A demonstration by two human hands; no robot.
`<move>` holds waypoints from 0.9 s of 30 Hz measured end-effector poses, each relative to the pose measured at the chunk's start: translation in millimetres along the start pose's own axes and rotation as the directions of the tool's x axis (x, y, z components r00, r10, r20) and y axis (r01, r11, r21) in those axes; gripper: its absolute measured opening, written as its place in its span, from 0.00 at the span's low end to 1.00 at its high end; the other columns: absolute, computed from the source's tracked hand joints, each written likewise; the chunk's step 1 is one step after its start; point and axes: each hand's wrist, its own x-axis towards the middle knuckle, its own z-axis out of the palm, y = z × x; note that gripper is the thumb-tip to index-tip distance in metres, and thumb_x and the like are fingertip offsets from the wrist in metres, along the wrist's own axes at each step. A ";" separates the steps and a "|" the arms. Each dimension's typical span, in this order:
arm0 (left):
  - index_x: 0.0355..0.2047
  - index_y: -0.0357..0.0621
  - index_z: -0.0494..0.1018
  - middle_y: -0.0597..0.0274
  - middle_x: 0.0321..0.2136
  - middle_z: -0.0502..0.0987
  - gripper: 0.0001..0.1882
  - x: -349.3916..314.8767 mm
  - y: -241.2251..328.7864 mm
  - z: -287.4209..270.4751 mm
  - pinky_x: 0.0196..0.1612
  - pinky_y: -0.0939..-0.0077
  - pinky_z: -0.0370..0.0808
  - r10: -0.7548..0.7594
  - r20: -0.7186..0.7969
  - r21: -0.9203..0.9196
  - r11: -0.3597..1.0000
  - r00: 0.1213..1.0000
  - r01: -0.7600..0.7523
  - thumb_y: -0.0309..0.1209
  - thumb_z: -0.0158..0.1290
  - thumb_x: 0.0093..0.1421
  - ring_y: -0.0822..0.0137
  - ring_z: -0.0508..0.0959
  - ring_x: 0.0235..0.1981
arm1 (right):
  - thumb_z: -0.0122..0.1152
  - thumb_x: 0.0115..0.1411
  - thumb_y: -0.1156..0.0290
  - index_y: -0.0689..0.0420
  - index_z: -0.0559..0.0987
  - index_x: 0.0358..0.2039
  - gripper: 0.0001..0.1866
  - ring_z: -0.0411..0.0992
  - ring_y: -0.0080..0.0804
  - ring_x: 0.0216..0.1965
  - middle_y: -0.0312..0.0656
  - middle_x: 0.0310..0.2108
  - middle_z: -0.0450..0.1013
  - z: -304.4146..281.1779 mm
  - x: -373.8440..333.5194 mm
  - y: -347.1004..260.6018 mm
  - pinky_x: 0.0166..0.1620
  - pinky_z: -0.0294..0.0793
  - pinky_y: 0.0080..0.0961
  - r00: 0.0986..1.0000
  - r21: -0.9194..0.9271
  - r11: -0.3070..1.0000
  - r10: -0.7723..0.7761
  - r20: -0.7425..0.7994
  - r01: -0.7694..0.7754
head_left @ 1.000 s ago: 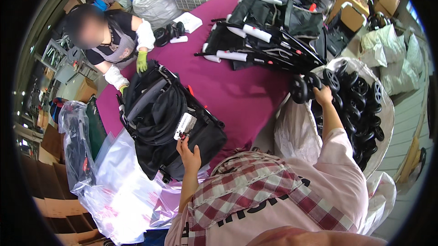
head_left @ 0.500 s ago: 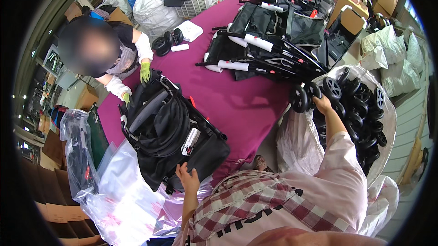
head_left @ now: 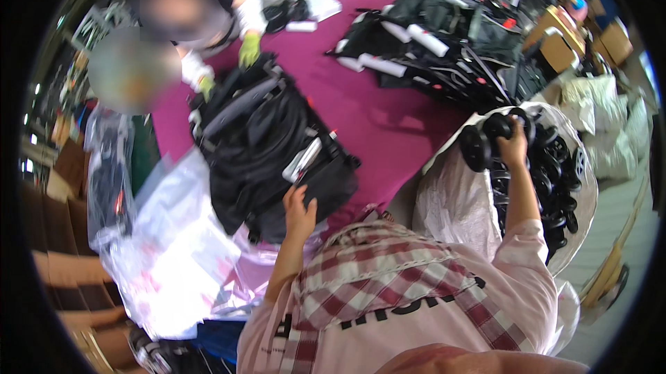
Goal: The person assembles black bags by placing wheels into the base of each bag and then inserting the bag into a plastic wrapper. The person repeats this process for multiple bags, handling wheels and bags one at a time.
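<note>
My right hand (head_left: 512, 143) grips a pair of black stroller wheels (head_left: 487, 139) above the far rim of a big white woven sack (head_left: 451, 197). Inside that sack lie many more loose wheels (head_left: 551, 187) with spokes. My left hand (head_left: 300, 216) is open, its fingers stretched out at the near edge of a black folded stroller (head_left: 253, 145); whether it touches the fabric I cannot tell. A white label or booklet (head_left: 303, 159) lies on the stroller. Across from me, a co-worker's yellow-green gloved hands (head_left: 250, 49) rest at the stroller's far end.
The table has a purple cover (head_left: 402, 124). Several folded black frames with white sleeves (head_left: 383, 65) are piled at its far right. Clear plastic bags (head_left: 173, 249) hang over the near left edge. Cardboard (head_left: 69, 263) stands at left; stuffed white sacks (head_left: 590, 103) stand at right.
The whole view has shifted and blurred slightly. My right hand still holds the wheels, now more over the sack's opening. My left hand's fingers have drawn closer together beside the stroller.
</note>
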 end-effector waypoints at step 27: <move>0.42 0.37 0.71 0.54 0.31 0.78 0.18 -21.6 14.2 -191.7 0.40 0.71 0.74 -0.263 -0.306 -0.347 0.926 0.915 0.150 0.34 0.63 0.57 0.64 0.78 0.34 | 0.71 0.48 0.67 0.63 0.80 0.43 0.22 0.79 0.42 0.39 0.52 0.35 0.79 215.7 -130.0 -396.3 0.46 0.76 0.32 0.481 0.381 0.868 -0.495 0.724 0.320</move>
